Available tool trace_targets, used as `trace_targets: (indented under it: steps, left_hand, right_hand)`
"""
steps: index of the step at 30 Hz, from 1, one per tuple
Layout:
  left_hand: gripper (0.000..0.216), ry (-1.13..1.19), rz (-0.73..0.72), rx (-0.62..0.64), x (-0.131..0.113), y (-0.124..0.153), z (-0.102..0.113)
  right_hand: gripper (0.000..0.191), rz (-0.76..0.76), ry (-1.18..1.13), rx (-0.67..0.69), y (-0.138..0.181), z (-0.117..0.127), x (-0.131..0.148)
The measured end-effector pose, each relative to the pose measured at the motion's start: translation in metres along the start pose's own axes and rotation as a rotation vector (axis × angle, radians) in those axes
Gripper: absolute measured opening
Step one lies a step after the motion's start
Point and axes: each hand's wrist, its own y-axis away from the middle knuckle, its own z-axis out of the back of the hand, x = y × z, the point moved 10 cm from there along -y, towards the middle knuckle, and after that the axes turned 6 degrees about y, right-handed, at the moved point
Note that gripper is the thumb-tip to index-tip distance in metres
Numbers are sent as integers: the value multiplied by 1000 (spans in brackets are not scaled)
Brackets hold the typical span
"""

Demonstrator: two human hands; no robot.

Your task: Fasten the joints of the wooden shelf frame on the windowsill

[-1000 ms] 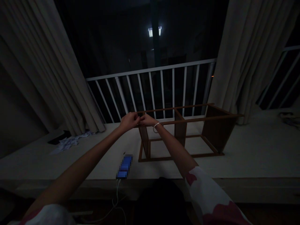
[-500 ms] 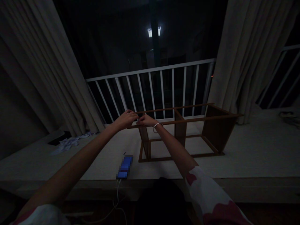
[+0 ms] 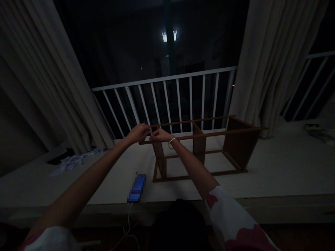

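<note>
A brown wooden shelf frame lies on its side on a wide pale ledge in dim light. Both my hands meet at its upper left corner. My left hand is curled with its fingers pinched at the end of the top rail. My right hand, with a silver bangle on the wrist, is closed beside it on the same rail end. Whatever small thing the fingers pinch is too dark to make out.
A phone with a lit blue screen lies near the ledge's front edge, a white cable hanging from it. Crumpled papers lie at the left. A white railing runs behind, with curtains on both sides.
The view has shifted slightly, so everything sits a little further left. My left hand has opened out a bit and lies flatter over the rail end; the frame has not moved.
</note>
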Motion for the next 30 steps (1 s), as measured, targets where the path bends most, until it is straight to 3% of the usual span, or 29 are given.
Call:
trace_targets:
  steps: [4,12,18,24,30]
  left_hand:
    - [29,136,156,-101,17,6,-4]
    - [37,296,390,-173,33,10,-13]
    - [37,534,486,-278,38,16,-20]
    - [42,827,516,-169,33,24,-39]
    - [42,826,564,-120,41,32,-40]
  right_hand:
    - [35,5,-20,18,2,-1,4]
    - [30,-15,-48,13,3,1,3]
    - [29,-37,-54,16,1,0,-1]
    - [25,-56,-84,4,2,2,-3]
    - [29,-43,-118,28,1,-3,-5]
